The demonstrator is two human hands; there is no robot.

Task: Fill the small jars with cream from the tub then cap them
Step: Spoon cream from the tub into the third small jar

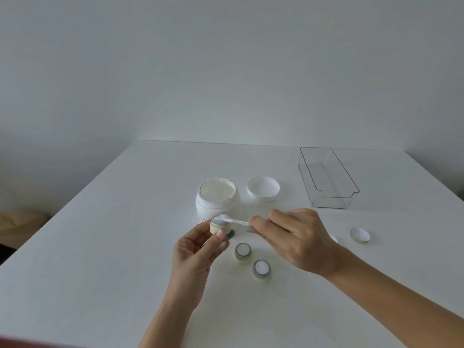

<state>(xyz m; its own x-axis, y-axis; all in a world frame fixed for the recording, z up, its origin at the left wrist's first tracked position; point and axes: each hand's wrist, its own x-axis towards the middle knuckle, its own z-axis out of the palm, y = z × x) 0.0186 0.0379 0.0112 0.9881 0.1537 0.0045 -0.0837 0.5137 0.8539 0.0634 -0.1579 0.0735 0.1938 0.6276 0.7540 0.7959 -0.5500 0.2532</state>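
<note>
The open white cream tub (217, 198) stands mid-table, full of cream. My left hand (198, 257) holds a small cream-coloured jar (219, 226) just in front of the tub. My right hand (298, 237) grips a small clear spatula (234, 220) whose cream-laden tip rests on that jar's mouth. Two more small uncapped jars (242, 252) (261, 270) stand on the table near my hands, both showing white cream inside. A small white cap (360, 235) lies to the right; another (334, 238) peeks out behind my right hand.
The tub's white lid (263, 189) lies upside down to the right of the tub. A clear plastic bin (327, 178) sits at the back right. The white table (100, 247) ends at a wall behind and drops off on the left.
</note>
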